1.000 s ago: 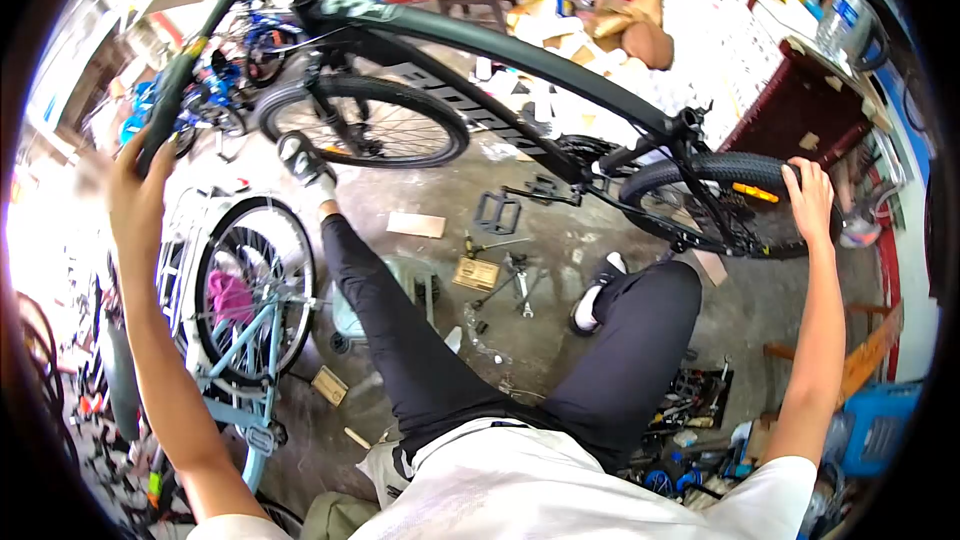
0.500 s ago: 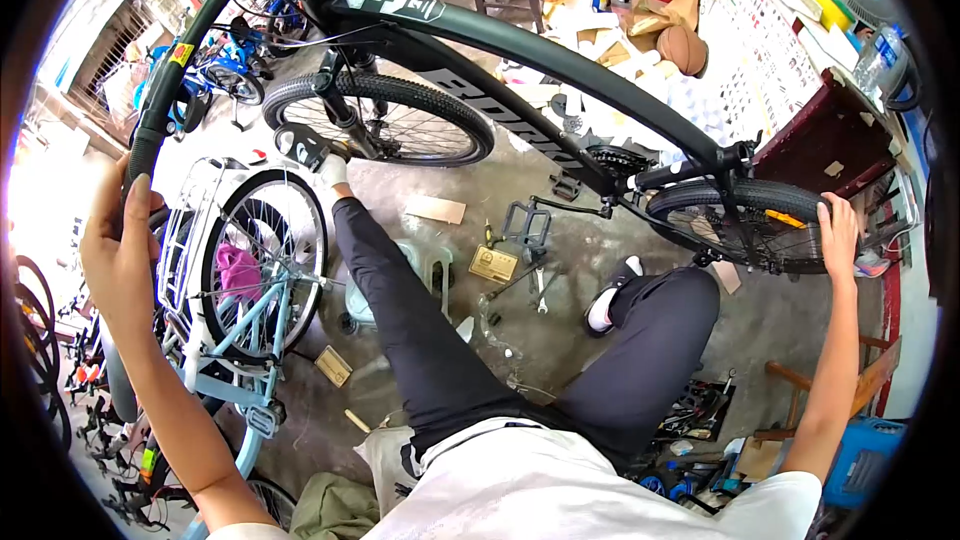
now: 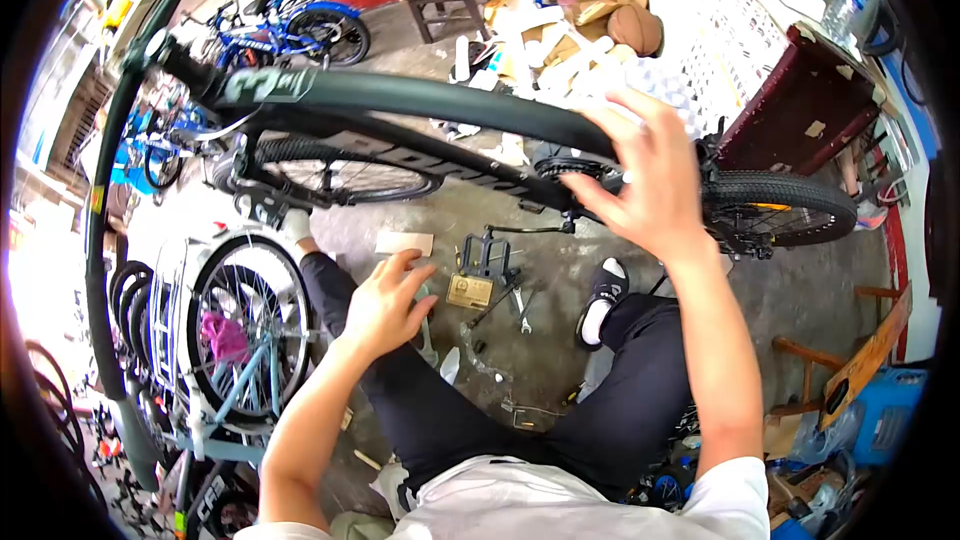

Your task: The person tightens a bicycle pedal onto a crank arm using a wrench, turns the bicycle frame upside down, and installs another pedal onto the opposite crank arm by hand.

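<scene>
Head view: the left hand (image 3: 385, 310), left of centre, has quit the curved black handlebar (image 3: 96, 260) and hangs empty, fingers loosely spread; the right hand (image 3: 655, 180), off the knobbly black rear tyre (image 3: 790, 186), gapes over the matte-black bicycle (image 3: 440, 103) spanning the upper frame, contact unclear, so bar and wheel are unheld. At centre, a small tan cardboard box (image 3: 470, 291) hides any contents.

Recorded on the black bicycle frame with thick tubes (image 3: 400, 95) was large pale down-tube lettering, seemingly beginning BO, the rest blurred; on the black bicycle tube at lower left (image 3: 210, 500), white characters resembling CF3; on the small tan rectangular box (image 3: 470, 291), print too small to read.
</scene>
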Demonstrator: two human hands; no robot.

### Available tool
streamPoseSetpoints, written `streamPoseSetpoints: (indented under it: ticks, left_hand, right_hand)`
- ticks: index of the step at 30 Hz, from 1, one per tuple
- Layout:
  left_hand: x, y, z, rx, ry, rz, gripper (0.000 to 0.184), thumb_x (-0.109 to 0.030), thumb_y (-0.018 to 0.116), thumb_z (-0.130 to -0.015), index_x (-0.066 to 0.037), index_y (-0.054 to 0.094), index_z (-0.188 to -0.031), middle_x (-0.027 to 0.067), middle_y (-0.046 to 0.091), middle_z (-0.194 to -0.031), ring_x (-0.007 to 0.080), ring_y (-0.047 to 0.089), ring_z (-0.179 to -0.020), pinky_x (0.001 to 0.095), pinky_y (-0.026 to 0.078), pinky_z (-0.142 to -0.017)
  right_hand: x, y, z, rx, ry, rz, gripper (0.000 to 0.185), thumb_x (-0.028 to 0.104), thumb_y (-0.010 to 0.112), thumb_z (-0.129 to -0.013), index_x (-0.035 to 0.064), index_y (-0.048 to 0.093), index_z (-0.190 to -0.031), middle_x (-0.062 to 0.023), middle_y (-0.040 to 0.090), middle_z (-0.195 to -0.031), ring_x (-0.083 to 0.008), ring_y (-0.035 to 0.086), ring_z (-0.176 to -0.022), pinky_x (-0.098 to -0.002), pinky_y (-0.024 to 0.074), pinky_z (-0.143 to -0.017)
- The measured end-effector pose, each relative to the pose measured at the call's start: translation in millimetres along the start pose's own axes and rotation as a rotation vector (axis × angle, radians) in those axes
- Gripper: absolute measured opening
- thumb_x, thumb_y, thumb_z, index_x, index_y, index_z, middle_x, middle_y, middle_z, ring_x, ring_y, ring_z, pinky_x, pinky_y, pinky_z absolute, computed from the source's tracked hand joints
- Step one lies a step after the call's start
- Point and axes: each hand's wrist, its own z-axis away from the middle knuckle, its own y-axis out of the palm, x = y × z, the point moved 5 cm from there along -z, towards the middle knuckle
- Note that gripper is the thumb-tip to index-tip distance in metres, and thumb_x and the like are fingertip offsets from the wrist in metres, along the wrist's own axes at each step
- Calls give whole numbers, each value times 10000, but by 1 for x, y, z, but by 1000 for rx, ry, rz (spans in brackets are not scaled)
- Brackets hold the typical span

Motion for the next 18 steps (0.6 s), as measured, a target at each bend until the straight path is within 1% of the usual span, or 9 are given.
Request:
streamPoseSetpoints:
  ticks: [1, 3, 4, 8, 9, 10, 13, 16, 18]
  left_hand:
    - [15, 27, -17, 67, -32, 15, 430, -172, 746, -798, -83, 637, -1204, 163, 571, -1274, 338, 598, -1106, 428, 521, -898]
    - [40, 72, -55, 86, -1, 26, 433, -191, 730, -825, -84, 622, -1231, 164, 567, -1280, 359, 594, -1111, 443, 518, -912]
    - [46, 89, -77, 100, 16, 28, 411, -229, 711, -848, -80, 623, -1221, 175, 594, -1252, 375, 594, -1120, 461, 515, -918]
    - [83, 189, -165, 409, -90, -74, 428, -293, 674, -882, -101, 614, -1259, 219, 653, -1170, 385, 599, -1133, 462, 478, -966]
    - [80, 202, -183, 194, 77, -26, 368, -301, 617, -901, -91, 622, -1204, 156, 653, -1072, 385, 639, -1010, 486, 521, -817]
    - [85, 224, -197, 192, 143, 260, 351, -303, 606, -900, -91, 625, -1179, 145, 649, -1060, 371, 644, -1005, 477, 526, -807]
    - [88, 289, -239, 424, -35, -112, 326, -252, 611, -873, -89, 601, -1155, 118, 599, -1158, 343, 623, -1079, 447, 541, -846]
    - [106, 346, -268, 517, 16, -72, 537, -175, 688, -807, -83, 499, -1301, 120, 526, -1317, 366, 603, -1116, 467, 540, -866]
    - [121, 388, -278, 451, 5, -61, 653, -135, 677, -795, -91, 443, -1403, 126, 471, -1423, 367, 584, -1150, 467, 535, -895]
  right_hand:
    - [-8, 17, -8, -1, 43, -46, 472, 309, 805, -758, 92, 614, -1130, -122, 649, -1042, -344, 616, -1010, -443, 493, -871]
    - [-35, 65, -5, 413, 314, 45, 433, 328, 819, -730, 84, 603, -1015, -124, 673, -909, -343, 663, -841, -446, 523, -723]
    - [-35, 64, -6, 311, 289, 7, 400, 317, 826, -708, 86, 573, -915, -115, 661, -793, -338, 661, -706, -462, 512, -618]
    - [-36, 65, -5, 301, 330, -4, 439, 261, 856, -601, 94, 538, -854, -87, 606, -748, -326, 630, -695, -451, 494, -610]
    - [-36, 64, -4, 307, 327, 9, 447, 253, 859, -582, 98, 533, -846, -80, 594, -742, -322, 620, -685, -447, 487, -601]
    - [-35, 62, -7, 297, 268, 48, 427, 263, 844, -592, 93, 569, -871, -52, 578, -704, -260, 611, -627, -395, 500, -583]
    - [-39, 65, -6, 303, 256, 0, 300, 173, 754, -613, 111, 533, -806, -27, 511, -661, -209, 557, -582, -344, 432, -523]
    - [-41, 66, -6, 299, 231, 13, 164, 114, 642, -706, 135, 480, -700, -9, 433, -628, -176, 488, -541, -324, 350, -493]
    - [-38, 67, -7, 309, 223, 9, 234, 206, 726, -685, 123, 514, -739, -16, 474, -653, -190, 482, -525, -325, 341, -495]
